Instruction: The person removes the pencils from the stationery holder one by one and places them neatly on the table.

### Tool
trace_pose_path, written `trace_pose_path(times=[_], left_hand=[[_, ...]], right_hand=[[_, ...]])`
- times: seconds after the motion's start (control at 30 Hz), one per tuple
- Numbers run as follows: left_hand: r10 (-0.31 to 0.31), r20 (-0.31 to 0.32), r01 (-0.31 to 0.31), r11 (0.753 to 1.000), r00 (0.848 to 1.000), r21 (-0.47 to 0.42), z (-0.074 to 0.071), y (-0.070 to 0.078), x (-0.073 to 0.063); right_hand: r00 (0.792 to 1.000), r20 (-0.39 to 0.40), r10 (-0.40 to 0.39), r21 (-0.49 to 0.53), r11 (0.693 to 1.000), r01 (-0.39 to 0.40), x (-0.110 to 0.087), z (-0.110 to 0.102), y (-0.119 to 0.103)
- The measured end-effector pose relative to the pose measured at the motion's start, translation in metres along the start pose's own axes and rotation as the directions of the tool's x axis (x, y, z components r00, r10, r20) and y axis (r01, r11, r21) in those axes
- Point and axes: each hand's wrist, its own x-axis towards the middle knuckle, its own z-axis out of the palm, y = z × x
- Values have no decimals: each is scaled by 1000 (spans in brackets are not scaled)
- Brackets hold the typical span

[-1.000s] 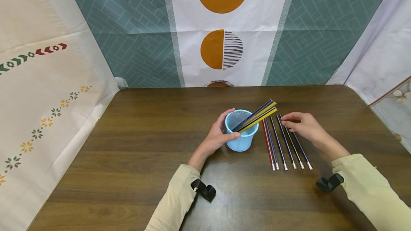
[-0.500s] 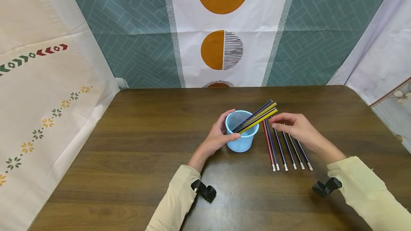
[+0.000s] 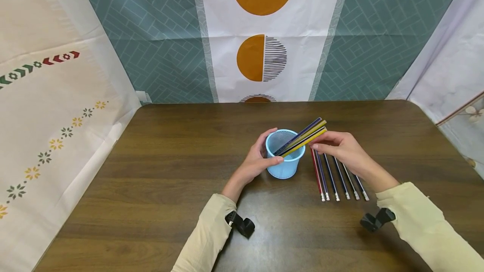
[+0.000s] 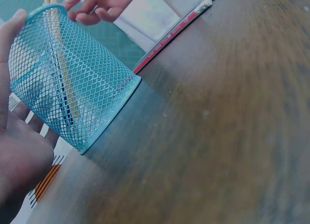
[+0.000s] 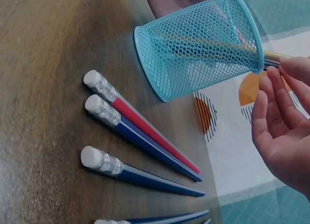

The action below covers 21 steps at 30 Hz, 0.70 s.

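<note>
My left hand (image 3: 254, 163) holds a light blue mesh pencil cup (image 3: 282, 168) from its left side, the thumb over the front. Several pencils (image 3: 310, 136), yellow and dark, lean to the right out of the cup. Just right of the rim is my right hand (image 3: 345, 151), its fingertips close beside the leaning pencils. In the right wrist view, the thumb and forefinger (image 5: 273, 78) come near the pencil ends; no firm hold shows. Below that hand lie several eraser-tipped pencils in a row, among them a red pencil (image 5: 145, 122) and a blue pencil (image 5: 150, 178).
The brown wooden table (image 3: 170, 154) spreads on both sides of the cup. Patterned cloth (image 3: 170, 32) hangs behind its far edge. Black wrist cameras are strapped to both sleeves, one on the left (image 3: 240, 224) and one on the right (image 3: 378, 219).
My right hand has moved left from above the row of pencils to the pencils leaning out of the cup. My left hand, the cup and the row stay in place.
</note>
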Motion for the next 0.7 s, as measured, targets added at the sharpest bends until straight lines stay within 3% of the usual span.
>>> trace_pose_path(times=[0.23, 0.5, 0.7], left_hand=[[10, -1, -10, 1000, 1000, -22, 2, 1, 1], [1, -3, -1, 1000, 1000, -29, 2, 0, 0], [7, 5, -7, 1000, 1000, -30, 1, 0, 1]], right_hand=[[1000, -9, -3, 61, 998, 3, 1, 6, -3], [1000, -11, -14, 17, 1000, 15, 0, 10, -5], [999, -27, -18, 44, 999, 19, 0, 13, -4]])
